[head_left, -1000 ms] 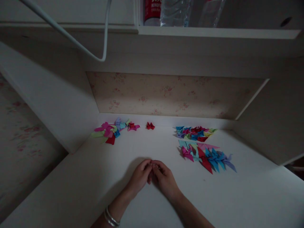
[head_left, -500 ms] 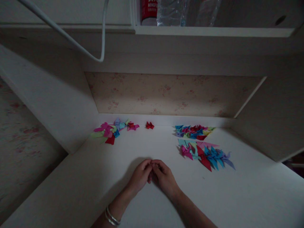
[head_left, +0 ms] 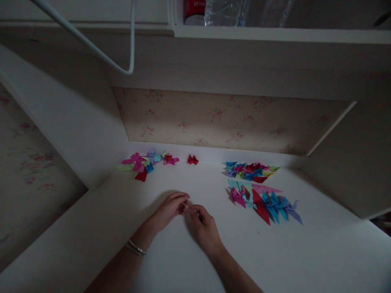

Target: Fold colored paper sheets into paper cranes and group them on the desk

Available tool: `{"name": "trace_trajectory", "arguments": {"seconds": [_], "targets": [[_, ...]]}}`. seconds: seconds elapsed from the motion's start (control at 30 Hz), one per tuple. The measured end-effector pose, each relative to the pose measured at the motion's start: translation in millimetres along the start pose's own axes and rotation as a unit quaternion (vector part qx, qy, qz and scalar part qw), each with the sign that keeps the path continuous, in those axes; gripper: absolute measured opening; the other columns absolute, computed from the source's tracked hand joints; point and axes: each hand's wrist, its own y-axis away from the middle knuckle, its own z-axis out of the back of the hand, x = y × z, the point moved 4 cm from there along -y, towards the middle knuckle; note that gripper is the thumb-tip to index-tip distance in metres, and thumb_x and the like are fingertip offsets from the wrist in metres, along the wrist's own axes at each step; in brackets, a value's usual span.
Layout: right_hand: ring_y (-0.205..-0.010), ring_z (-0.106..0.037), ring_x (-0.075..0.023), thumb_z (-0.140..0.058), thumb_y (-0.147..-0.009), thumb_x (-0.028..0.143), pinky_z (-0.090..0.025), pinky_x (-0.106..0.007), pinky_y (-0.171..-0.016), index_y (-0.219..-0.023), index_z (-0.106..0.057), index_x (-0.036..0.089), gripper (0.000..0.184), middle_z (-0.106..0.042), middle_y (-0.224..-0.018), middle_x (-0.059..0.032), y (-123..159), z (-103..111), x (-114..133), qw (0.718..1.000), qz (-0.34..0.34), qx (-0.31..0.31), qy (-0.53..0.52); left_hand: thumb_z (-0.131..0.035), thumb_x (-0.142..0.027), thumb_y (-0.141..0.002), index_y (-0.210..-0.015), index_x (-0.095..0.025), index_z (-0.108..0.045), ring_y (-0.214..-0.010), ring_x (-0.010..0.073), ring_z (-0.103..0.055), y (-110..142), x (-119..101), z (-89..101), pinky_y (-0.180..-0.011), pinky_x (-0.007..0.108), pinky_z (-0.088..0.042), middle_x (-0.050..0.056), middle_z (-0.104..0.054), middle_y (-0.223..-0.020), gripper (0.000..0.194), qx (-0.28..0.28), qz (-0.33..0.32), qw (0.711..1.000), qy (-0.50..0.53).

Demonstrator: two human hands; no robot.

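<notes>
It is dim. Weak light falls on the table (head_left: 171, 260), and the left hand (head_left: 171, 207) makes a fuzzy shadow (head_left: 158, 199) there. The shelf (head_left: 330, 16) above the table is darker.

Tiny pale sliver (head_left: 186, 205), partly hidden, shape too small to tell, held between the hands (head_left: 204, 231), at their fingertips

Paper figures (head_left: 275, 203), four o'clock: matt, creased. Bracelets (head_left: 136, 248), seven o'clock: glossy metal. Bottle (head_left: 222, 14), twelve o'clock: clear, shiny plastic. Desktop (head_left: 180, 260), six o'clock: smooth, matt.

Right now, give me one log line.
left hand: curled; right hand: curled, near left; anything held: cannot tell; folded papers: beyond hands
</notes>
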Motion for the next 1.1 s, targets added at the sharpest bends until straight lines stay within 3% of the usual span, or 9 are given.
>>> {"name": "trace_trajectory", "arguments": {"seconds": [0.07,0.1,0.2,0.33,0.43,0.57,0.73,0.93,1.1], "targets": [[-0.056,-0.043,-0.0123,-0.05,-0.088,0.044,-0.031,-0.024,-0.052,-0.09,-0.065,0.021,0.027,-0.053,-0.063,0.0022,-2,-1,-2,1.0,0.01,0.013,0.014,-0.054,-0.034,-0.08,-0.092,-0.013,-0.062,-0.053,0.0088,-0.055,-25,-10,8.0,-0.052,0.022,-0.043,0.005,-0.064,-0.079,0.026,-0.036,-0.017,0.991,-0.131],[-0.055,-0.042,-0.0119,-0.05,-0.088,0.043,-0.03,-0.024,-0.051,-0.088,-0.066,0.021,0.027,-0.053,-0.063,0.0022,-3,-1,-3,1.0,0.013,0.02,0.018,-0.051,-0.033,-0.081,-0.092,-0.014,-0.063,-0.051,0.0086,-0.055,-41,-16,11.4,-0.05,0.021,-0.043,0.005,-0.065,-0.08,0.025,-0.057,-0.027,0.972,-0.228],[-0.051,-0.039,-0.0109,-0.049,-0.088,0.041,-0.026,-0.023,-0.047,-0.087,-0.067,0.021,0.027,-0.051,-0.06,0.0025,-5,-3,-5,0.999,0.011,0.036,0.026,-0.051,-0.028,-0.081,-0.092,-0.014,-0.064,-0.054,0.0105,-0.058,-92,-34,20.3,-0.051,0.021,-0.042,0.005,-0.067,-0.079,0.021,-0.091,-0.038,0.944,-0.314],[-0.05,-0.038,-0.0098,-0.049,-0.087,0.037,-0.026,-0.022,-0.046,-0.087,-0.067,0.019,0.026,-0.051,-0.059,0.0023,-5,-3,-2,0.999,0.013,0.037,0.033,-0.058,-0.02,-0.077,-0.1,-0.014,-0.065,-0.083,0.0176,-0.064,-151,-56,32.2,-0.07,0.024,-0.046,0.009,-0.069,-0.095,0.025,-0.141,-0.062,0.889,-0.431],[-0.051,-0.04,-0.0095,-0.049,-0.087,0.032,-0.028,-0.021,-0.047,-0.086,-0.067,0.018,0.023,-0.053,-0.06,0.0019,-7,-3,0,0.999,0.016,0.035,0.036,-0.058,-0.023,-0.079,-0.108,-0.014,-0.063,-0.097,0.021,-0.062,-177,-61,36.2,-0.081,0.027,-0.044,0.011,-0.068,-0.105,0.03,-0.165,-0.069,0.849,-0.497],[-0.055,-0.044,-0.0102,-0.048,-0.087,0.025,-0.031,-0.021,-0.049,-0.085,-0.068,0.019,0.021,-0.058,-0.065,0.0007,-9,-2,1,0.998,0.023,0.031,0.058,-0.054,-0.026,-0.083,-0.108,-0.018,-0.064,-0.104,0.0237,-0.06,-191,-54,32.5,-0.087,0.032,-0.043,0.011,-0.068,-0.109,0.028,-0.181,-0.077,0.807,-0.556],[-0.056,-0.047,-0.0107,-0.047,-0.086,0.023,-0.032,-0.02,-0.049,-0.086,-0.068,0.019,0.022,-0.06,-0.066,0.0005,-10,-3,1,0.997,0.016,0.031,0.062,-0.05,-0.033,-0.087,-0.112,-0.023,-0.063,-0.103,0.0231,-0.06,-198,-49,24.6,-0.085,0.032,-0.043,0.009,-0.067,-0.11,0.03,-0.193,-0.096,0.778,-0.591],[-0.056,-0.049,-0.011,-0.046,-0.086,0.022,-0.033,-0.021,-0.051,-0.085,-0.068,0.02,0.022,-0.062,-0.068,0.0002,-9,-3,2,0.997,0.024,0.035,0.068,-0.05,-0.04,-0.087,-0.11,-0.025,-0.063,-0.101,0.0231,-0.061,-196,-51,13.9,-0.081,0.032,-0.044,0.007,-0.066,-0.112,0.031,-0.19,-0.109,0.767,-0.603],[-0.058,-0.051,-0.0114,-0.046,-0.085,0.019,-0.034,-0.021,-0.052,-0.085,-0.068,0.02,0.022,-0.062,-0.069,0.0002,-10,-3,2,0.996,0.036,0.04,0.072,-0.051,-0.041,-0.086,-0.103,-0.024,-0.065,-0.099,0.0249,-0.061,-193,-49,5.9,-0.082,0.035,-0.044,0.008,-0.067,-0.107,0.028,-0.189,-0.114,0.775,-0.592]]}}
